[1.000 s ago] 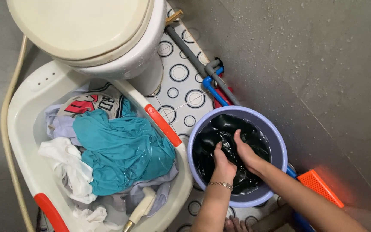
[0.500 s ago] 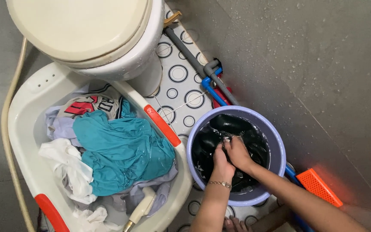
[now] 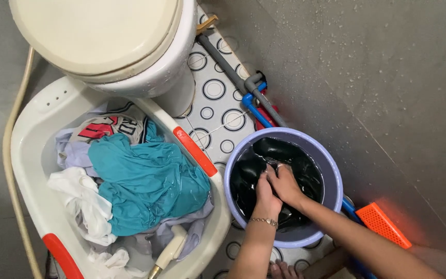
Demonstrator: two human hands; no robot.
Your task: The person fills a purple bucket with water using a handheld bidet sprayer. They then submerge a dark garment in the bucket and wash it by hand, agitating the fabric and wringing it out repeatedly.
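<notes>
Left hand: the left hand (image 3: 265, 194), a thin bracelet (image 3: 263, 221) on its wrist, is down in the bucket with its fingers closed on the dark wet garment (image 3: 274, 151); it sits at about 7 o'clock of the bucket's centre.
Right hand: the right hand (image 3: 286, 185) lies just beside the left, touching it, fingers curled into the same cloth; whether it is pinching a fold or only pressing down I cannot tell.
Garment: black, soaked, bunched; most of it heaps from the hands toward 12 o'clock, inside the lilac bucket (image 3: 331, 170), with the gripped part directly under both palms.
Bucket: round, standing on the circle-patterned floor mat (image 3: 218, 98), at 3 o'clock of the white tub.
Progress, as I judge it: one dark piece is in the wash, in the middle of being worked by hand; it is not wrung out or lifted.
Left to do, as I judge it: the white plastic tub (image 3: 29, 155) at 9 o'clock holds a full heap, a teal shirt (image 3: 145, 181) on top, white and printed pieces around it, none of them in hand.
Surroundings: toilet (image 3: 104, 41) at 11 o'clock; orange brush (image 3: 383, 225) at 4 o'clock, well apart from both hands; grey and blue pipes (image 3: 254, 98) at 12 o'clock.
</notes>
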